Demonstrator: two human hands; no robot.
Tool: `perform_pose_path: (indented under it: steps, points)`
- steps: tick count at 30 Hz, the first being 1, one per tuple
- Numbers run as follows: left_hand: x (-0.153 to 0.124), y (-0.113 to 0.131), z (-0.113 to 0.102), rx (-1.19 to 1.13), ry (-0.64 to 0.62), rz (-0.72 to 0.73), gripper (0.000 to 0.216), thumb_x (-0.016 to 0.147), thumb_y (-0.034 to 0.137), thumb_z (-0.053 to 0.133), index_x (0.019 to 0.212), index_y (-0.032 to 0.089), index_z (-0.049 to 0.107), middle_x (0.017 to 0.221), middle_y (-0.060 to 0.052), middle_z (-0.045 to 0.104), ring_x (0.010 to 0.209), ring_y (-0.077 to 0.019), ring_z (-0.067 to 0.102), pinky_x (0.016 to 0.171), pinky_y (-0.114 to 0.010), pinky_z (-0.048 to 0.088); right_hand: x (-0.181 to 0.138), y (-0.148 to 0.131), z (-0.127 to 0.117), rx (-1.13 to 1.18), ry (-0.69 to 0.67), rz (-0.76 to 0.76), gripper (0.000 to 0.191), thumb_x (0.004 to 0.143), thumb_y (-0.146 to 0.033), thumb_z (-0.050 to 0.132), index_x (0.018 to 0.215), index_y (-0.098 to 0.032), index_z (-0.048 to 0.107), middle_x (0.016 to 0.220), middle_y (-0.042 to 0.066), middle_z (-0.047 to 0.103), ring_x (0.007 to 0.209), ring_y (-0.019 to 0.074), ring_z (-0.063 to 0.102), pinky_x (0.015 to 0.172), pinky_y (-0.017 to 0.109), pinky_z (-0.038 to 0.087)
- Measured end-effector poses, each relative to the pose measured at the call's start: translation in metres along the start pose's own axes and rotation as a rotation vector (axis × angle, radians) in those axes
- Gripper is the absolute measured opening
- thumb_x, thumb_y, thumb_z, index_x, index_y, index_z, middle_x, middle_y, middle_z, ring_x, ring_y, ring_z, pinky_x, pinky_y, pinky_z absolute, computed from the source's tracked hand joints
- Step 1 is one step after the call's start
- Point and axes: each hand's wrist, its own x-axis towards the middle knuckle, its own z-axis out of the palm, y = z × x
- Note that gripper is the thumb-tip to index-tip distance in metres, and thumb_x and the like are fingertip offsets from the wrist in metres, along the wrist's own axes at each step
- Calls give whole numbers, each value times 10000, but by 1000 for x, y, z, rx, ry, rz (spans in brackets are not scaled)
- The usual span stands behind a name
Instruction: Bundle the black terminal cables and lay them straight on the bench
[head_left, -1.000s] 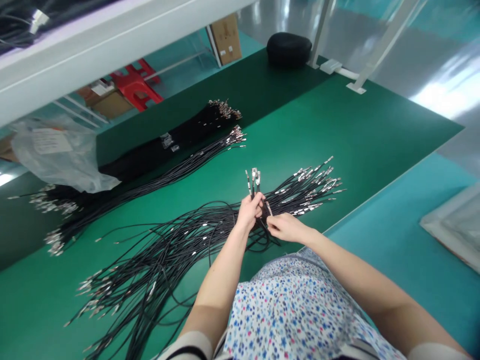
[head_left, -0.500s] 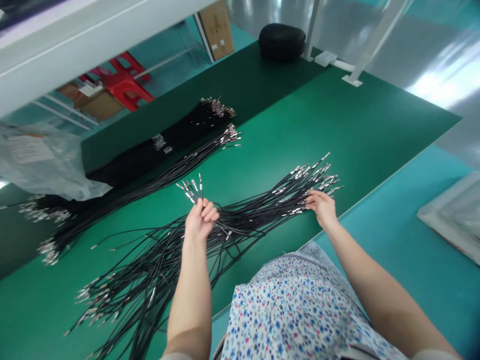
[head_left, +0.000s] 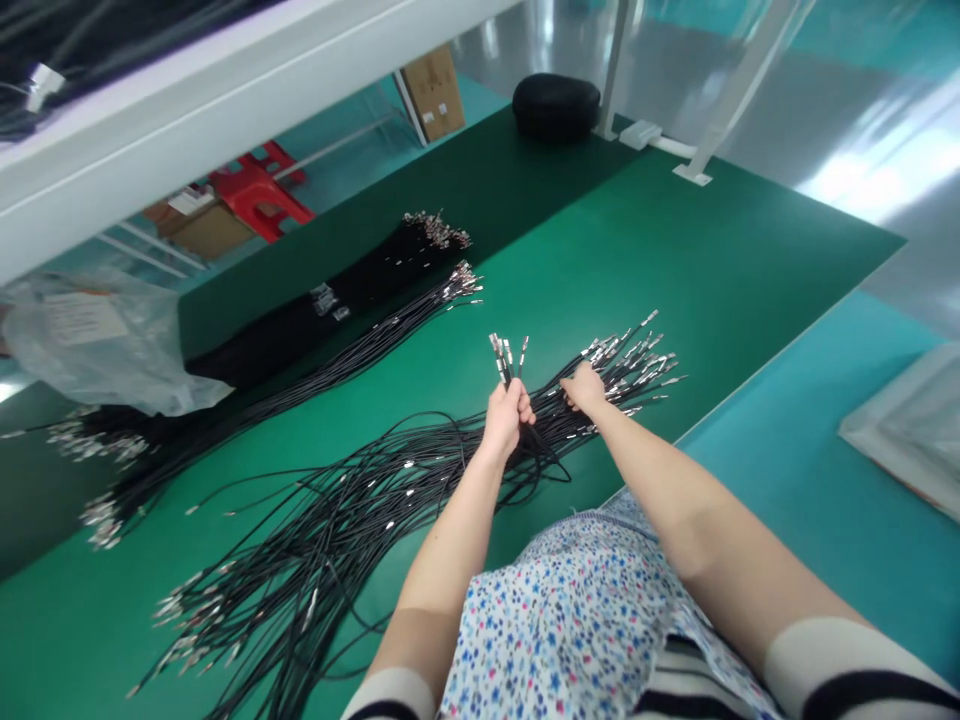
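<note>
A loose bundle of black cables [head_left: 375,490] with silver metal ends lies across the green table in front of me. My left hand [head_left: 507,415] is closed around a few of these cables, their metal tips [head_left: 508,355] standing up above the fist. To its right, my right hand [head_left: 583,388] rests at the upper side of the bundle, close to the metal terminals [head_left: 634,365] at the right end. Its fingers are bent in among the cables; what they pinch, if anything, is hidden.
Behind lie a second cable bundle [head_left: 352,355] and a thick black stack [head_left: 300,315], with a clear plastic bag [head_left: 112,345] over their left part. A black case [head_left: 555,107] stands at the far edge beside a white post [head_left: 739,90]. A white shelf beam [head_left: 225,110] crosses the upper left.
My left hand has moved right with its cables, nearer my right hand. My right hand has shifted left and slightly up, from the terminals to the cables behind them.
</note>
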Motion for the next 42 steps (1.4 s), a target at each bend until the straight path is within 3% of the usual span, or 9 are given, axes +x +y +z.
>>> perform_pose_path:
  steps: [3,8,17,20,24,27,31,36,42]
  points:
    - [7,-3,0,63,19,23,304,761,424,547,682,175,391,476,78,385,349,-45,327,412,-192,333,-12,7,-2,3,47,-83,174,753,-195,460,925,-167,450,674,31,604,595,156,578,600,256,413]
    - [15,-17,6,147,102,97,211,747,312,583,674,131,500,609,0,533,516,-64,477,520,-174,370,-43,6,-15,14,166,-444,92,749,-238,405,825,-198,439,600,-14,533,572,151,527,566,239,356]
    - [-24,-27,5,23,-171,-57,364,749,494,542,895,176,442,557,49,475,349,-53,390,363,-174,290,-90,-22,-32,-41,-95,-776,68,762,-258,434,742,-194,436,522,-16,525,527,146,534,547,229,351]
    - [-46,-20,-5,49,-254,-142,374,758,502,529,928,184,430,562,46,477,322,-49,365,335,-171,253,-100,-13,-30,206,-341,-716,72,750,-255,458,736,-190,431,511,-31,528,474,118,521,483,206,360]
    - [-58,-15,-15,17,-312,-242,365,743,442,586,935,152,476,557,49,433,357,-20,313,362,-155,203,-104,20,-36,659,-663,-533,285,758,-352,510,984,-183,474,712,10,643,487,105,563,454,206,423]
    - [-54,-15,-17,-28,-333,-260,330,738,413,602,820,105,518,554,41,407,390,-19,322,396,-171,231,-92,53,-37,795,-399,-223,299,743,-358,553,963,-158,512,716,36,648,455,91,553,413,190,422]
    - [-41,-18,-15,-108,-271,-224,318,737,402,608,700,130,448,556,39,401,404,-26,332,405,-175,235,-65,75,-26,483,-192,121,315,811,-424,470,731,-124,527,566,57,609,368,80,499,333,179,376]
    - [-36,-13,-16,-125,-237,-166,321,745,413,597,701,148,421,518,54,375,386,-33,311,397,-178,220,-30,62,-20,263,-135,148,403,779,-484,503,599,-126,545,417,42,551,306,90,462,325,191,369]
    - [-42,-10,-22,-140,-214,-127,338,738,434,599,699,150,419,514,55,377,384,-35,315,402,-186,231,-9,41,-16,182,-54,159,248,756,-315,555,595,-127,570,409,21,555,312,82,471,371,182,396]
